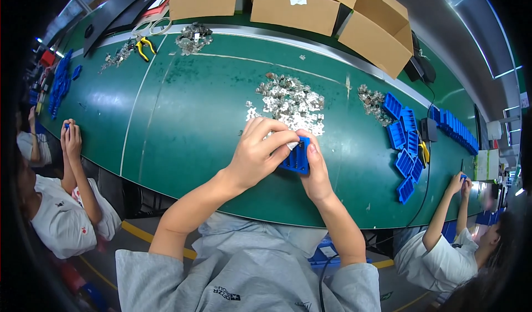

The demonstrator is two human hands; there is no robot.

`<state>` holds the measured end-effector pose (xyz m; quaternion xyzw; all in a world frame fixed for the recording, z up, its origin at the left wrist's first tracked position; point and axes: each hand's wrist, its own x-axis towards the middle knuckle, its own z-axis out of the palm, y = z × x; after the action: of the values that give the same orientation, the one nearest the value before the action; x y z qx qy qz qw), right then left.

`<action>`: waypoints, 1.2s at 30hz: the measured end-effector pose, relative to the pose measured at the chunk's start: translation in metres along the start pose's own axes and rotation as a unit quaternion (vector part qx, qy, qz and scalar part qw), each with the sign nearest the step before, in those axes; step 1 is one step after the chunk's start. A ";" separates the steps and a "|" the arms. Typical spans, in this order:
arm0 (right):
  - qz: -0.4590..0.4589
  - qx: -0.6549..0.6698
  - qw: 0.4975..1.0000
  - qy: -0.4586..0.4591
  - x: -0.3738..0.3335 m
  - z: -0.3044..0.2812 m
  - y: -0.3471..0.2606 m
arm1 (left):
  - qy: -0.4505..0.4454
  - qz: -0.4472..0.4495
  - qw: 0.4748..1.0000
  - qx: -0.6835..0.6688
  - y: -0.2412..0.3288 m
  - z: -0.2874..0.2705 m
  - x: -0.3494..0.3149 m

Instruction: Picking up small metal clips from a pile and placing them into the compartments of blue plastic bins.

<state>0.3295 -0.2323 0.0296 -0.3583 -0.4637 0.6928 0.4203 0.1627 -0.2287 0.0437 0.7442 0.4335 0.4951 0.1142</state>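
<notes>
One green counter (188,135) bears a heap of metal pieces (288,102) at its middle; over its near half, the right hand (317,174) grasps a blue compartmented tray (302,169) and the left hand's (256,154) fingers pinch a small white item (292,145).

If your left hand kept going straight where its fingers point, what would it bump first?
Probably the blue tray, just beyond the fingertips of the left hand, then the right hand behind it. Depth is hard to judge.
</notes>
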 end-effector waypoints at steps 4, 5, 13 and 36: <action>-0.007 -0.012 1.000 -0.018 0.002 -0.002 -0.003 | 0.014 0.061 0.998 0.016 0.001 -0.002 0.003; 0.003 -0.005 1.000 -0.027 0.002 -0.001 -0.007 | 0.015 0.060 0.998 0.017 0.001 -0.004 0.003; -0.108 -0.177 0.978 0.018 -0.005 -0.006 -0.028 | 0.002 -0.111 0.956 -0.272 0.002 -0.015 -0.002; -0.263 -0.286 0.921 0.002 -0.003 -0.014 -0.018 | -0.097 -0.178 0.927 -0.316 0.012 -0.013 0.002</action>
<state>0.3474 -0.2264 0.0423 -0.3298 -0.7188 0.3941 0.4683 0.1591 -0.2376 0.0588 0.6249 0.3669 0.5032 0.4709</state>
